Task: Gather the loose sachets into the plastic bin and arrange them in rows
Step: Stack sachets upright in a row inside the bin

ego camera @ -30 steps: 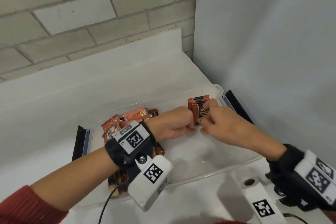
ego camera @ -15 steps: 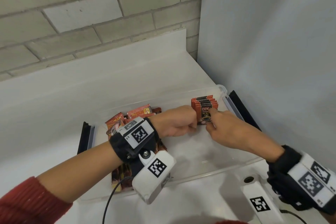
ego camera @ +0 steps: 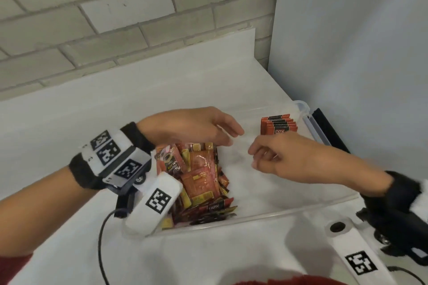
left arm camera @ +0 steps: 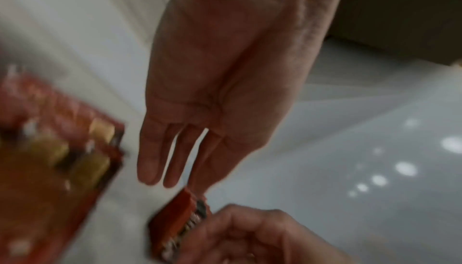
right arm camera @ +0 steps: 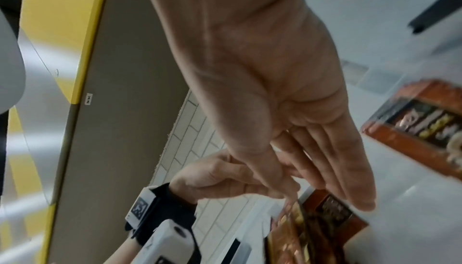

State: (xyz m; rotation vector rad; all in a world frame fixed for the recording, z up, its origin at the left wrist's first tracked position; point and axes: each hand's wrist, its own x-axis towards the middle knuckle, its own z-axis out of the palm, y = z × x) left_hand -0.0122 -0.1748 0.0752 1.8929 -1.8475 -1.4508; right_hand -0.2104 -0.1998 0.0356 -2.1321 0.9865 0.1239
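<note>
Here upright sachet row (ego camera: 278, 124) faces near rim; left hand (ego camera: 196, 126) loose, empty; right hand (ego camera: 284, 157) half-curled, empty.

Row of sachets (ego camera: 278, 125): red-orange with black bands, front one lettered white. Loose sachets (ego camera: 199, 178): mixed red, orange, yellow and dark brown print. Plastic bin (ego camera: 298, 209): clear, black latches (ego camera: 326, 128) at the end. Counter (ego camera: 129, 109): white. Brick wall (ego camera: 115, 18): pale grey-beige, light mortar lines. Wrist bands (ego camera: 139, 139): black, carrying white blocks with black-and-white square markers. Sleeve (ego camera: 14, 268): red.
</note>
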